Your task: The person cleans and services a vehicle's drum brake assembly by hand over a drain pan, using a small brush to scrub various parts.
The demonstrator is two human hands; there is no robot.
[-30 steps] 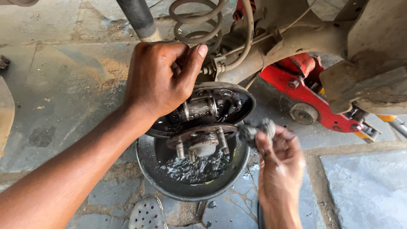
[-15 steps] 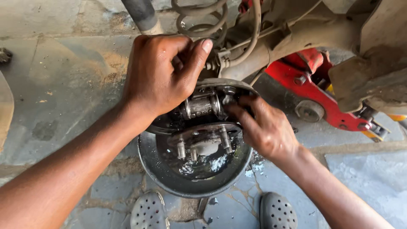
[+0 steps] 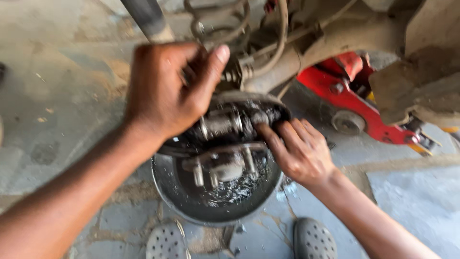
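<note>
Left forearm: enters from the lower left corner and rises diagonally toward the middle of the view.
Left hand: curled over the top rim of the brake assembly, fingers wrapped behind it and thumb stretched across toward the axle; it grips the upper edge of the backing plate.
Brake assembly: sits at the centre of the view, just under the left hand, dark and greasy, with a pale metal cylinder lying across its upper part and wheel studs pointing downward from the hub below.
Metal bowl: a round grey basin on the floor directly beneath the assembly, holding dark wet residue that glints in the middle.
Sandals: two perforated grey toe caps at the bottom edge, one on each side of the bowl's lower rim.
Right hand: comes in from the lower right; fingers are bunched narrow and pressed against the right side of the assembly; whether they pinch a small part cannot be told.
Coil spring: rusty, above the assembly, partly blurred.
Red jack: stands to the right, under the car's underside.
Floor: stained grey concrete.
</note>
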